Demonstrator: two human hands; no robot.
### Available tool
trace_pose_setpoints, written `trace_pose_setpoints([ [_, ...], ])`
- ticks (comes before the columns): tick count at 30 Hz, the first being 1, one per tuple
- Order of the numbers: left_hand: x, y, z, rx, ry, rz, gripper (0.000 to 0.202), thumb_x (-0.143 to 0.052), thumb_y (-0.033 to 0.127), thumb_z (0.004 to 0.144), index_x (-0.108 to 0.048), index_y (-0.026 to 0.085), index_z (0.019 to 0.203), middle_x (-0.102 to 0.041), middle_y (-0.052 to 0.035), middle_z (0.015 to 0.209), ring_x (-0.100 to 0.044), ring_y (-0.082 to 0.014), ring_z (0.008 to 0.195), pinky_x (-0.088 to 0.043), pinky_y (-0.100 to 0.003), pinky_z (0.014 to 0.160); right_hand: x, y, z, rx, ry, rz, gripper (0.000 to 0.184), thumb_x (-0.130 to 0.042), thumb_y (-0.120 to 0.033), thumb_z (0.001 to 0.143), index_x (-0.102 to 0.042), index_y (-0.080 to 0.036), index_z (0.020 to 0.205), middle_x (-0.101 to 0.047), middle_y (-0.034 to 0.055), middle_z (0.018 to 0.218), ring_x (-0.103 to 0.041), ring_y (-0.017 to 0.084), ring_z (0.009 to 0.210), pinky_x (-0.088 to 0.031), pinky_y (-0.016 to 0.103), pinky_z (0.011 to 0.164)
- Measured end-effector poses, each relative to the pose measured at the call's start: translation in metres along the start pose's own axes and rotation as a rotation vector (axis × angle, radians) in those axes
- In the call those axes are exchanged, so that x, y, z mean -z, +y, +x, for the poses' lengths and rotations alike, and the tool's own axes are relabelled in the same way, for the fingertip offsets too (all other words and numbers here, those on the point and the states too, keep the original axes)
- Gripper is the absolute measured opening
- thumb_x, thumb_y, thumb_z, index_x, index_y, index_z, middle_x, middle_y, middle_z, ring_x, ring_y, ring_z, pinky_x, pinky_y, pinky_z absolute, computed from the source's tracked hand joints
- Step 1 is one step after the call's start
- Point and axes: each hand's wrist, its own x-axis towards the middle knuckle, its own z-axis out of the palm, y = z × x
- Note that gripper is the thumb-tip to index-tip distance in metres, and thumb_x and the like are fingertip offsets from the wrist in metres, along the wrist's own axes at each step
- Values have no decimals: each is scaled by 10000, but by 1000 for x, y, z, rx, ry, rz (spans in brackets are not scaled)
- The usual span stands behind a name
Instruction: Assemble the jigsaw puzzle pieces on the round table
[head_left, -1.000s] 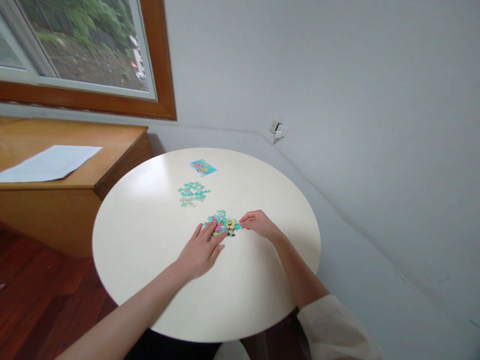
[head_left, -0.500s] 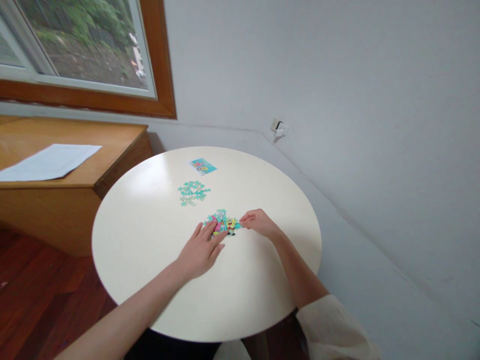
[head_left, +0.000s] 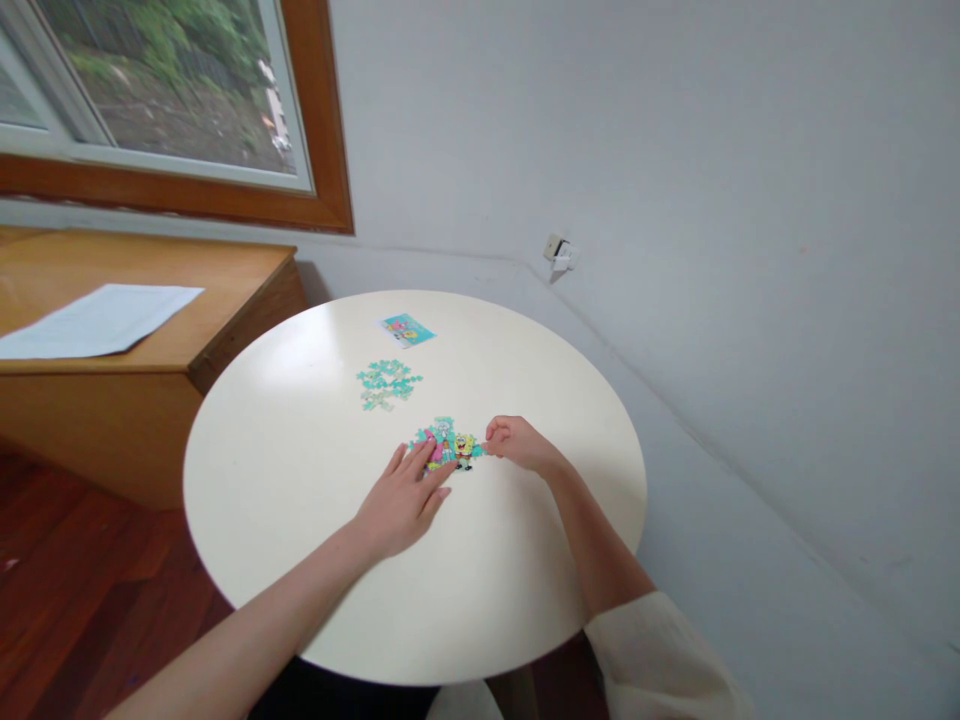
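A partly joined jigsaw puzzle [head_left: 444, 430] with cartoon figures, one yellow and one pink, lies on the round white table [head_left: 300, 560]. My left hand [head_left: 401, 505] rests open on its near left side, fingers spread over the pink figure and covering part of the picture. At the puzzle's right edge, my right hand [head_left: 517, 443] has its fingers curled in a pinch on a small teal puzzle piece [head_left: 478, 451]. The fingertips partly hide that piece. Beyond the joined part lies a loose group of teal and pale puzzle pieces [head_left: 386, 380].
A small picture card [head_left: 406, 330] with similar colours lies toward the table's far side. On the left stands a wooden desk [head_left: 247, 270] with white paper [head_left: 105, 320] on it. A socket with a white plug [head_left: 561, 256] sits on the wall behind.
My right hand's fingers have curled in slightly at the puzzle's right edge. My left hand stays in place on the puzzle.
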Motion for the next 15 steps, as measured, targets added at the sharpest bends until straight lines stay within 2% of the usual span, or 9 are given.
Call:
trace_pose_setpoints([
  [15, -2, -1, 1, 2, -2, 7, 433, -276, 380, 935, -440, 247, 1314, -417, -124, 1379, -269, -250, 1337, -239, -511, 1077, -1, -4, 4, -15, 4, -108, 107, -613, -132, 617, -513, -168, 601, -510, -58, 478, -421, 64, 449, -292, 197, 455],
])
